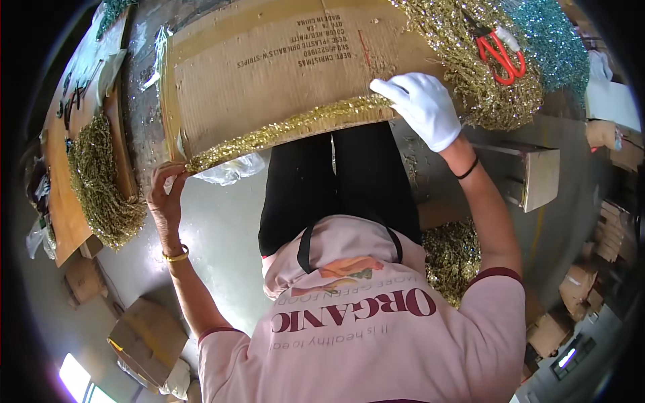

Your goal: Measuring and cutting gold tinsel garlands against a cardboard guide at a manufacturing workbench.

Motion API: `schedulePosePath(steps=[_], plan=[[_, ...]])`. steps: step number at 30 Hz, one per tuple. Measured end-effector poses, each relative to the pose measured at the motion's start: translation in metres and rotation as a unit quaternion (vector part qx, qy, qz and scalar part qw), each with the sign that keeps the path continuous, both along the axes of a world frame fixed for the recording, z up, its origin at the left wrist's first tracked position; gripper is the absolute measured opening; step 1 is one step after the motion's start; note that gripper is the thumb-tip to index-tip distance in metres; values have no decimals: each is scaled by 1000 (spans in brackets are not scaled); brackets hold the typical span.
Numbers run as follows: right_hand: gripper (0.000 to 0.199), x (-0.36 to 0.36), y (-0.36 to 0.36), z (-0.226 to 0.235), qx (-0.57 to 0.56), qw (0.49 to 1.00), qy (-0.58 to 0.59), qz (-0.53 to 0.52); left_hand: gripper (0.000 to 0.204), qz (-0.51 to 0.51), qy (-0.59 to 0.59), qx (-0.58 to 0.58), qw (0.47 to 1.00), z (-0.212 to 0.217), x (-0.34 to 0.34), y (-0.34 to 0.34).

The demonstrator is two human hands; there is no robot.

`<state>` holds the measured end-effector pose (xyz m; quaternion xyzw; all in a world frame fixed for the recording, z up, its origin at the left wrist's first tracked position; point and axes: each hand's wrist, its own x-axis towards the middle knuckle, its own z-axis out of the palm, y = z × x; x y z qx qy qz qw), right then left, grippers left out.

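A strand of gold tinsel garland (289,129) stretches along the near edge of a flat cardboard sheet (255,80). My bare left hand (166,188) pinches the garland's left end between thumb and fingers, just off the sheet's corner. At the other end, my right hand (423,111) in a white glove grips the garland near the sheet's right side, with the thumb and fingers closed. Close to the right hand lies a big pile of gold tinsel (497,107), with red-handled scissors (500,57) resting on it.
Blue tinsel (551,40) is heaped at the far right. A bundle of gold tinsel (101,181) hangs over a wooden table (64,208) on the left. More gold tinsel (453,258) sits low beside my right side. Cardboard boxes (148,339) stand on the floor.
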<state>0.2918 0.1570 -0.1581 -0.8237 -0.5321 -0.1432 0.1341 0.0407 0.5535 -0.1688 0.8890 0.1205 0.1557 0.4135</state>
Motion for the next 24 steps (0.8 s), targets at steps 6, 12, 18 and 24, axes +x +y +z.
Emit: schedulePosePath(steps=[6, 12, 18, 24], plan=[[48, 6, 0, -7, -60, 997, 14, -48, 19, 8, 0, 6, 1000, -7, 1, 11], [52, 1, 12, -2, -20, 999, 40, -11, 19, 19, 12, 66, 998, 10, -13, 16], [40, -2, -9, -10, -25, 998, 28, -54, 15, -24, -28, 22, 999, -2, 14, 9], [35, -10, 5, -2, 38, 999, 22, 0, 12, 28, -17, -53, 998, 3, -9, 13]])
